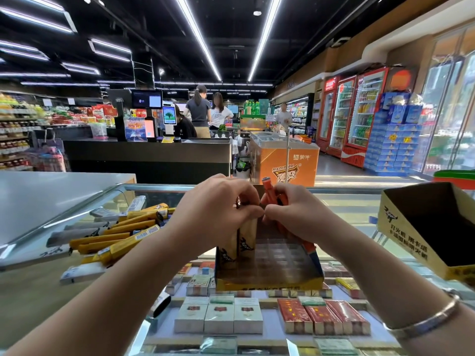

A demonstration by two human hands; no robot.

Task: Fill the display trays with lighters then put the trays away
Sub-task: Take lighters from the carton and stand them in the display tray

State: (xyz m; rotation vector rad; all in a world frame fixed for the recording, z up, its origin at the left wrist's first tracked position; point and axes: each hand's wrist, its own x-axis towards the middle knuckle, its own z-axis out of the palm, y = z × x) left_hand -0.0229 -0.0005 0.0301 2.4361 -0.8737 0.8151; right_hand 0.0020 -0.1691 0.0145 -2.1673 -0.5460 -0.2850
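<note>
Both hands are held together over the display tray (270, 276) on the glass counter (347, 201): the left hand (216, 204) is curled, its fingertips pinching the top of a tan lighter (248, 233) standing in the tray's back left corner, and an orange lighter (272, 194) is gripped by the right hand (295, 211). More yellow lighters (120, 235) are piled on the counter to the left, and an empty yellow box (424, 227) is seen on the right.

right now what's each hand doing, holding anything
Left hand: fingers curled, pinching the tan lighters standing in the display tray.
Right hand: fingers closed round a bunch of orange lighters.
</note>
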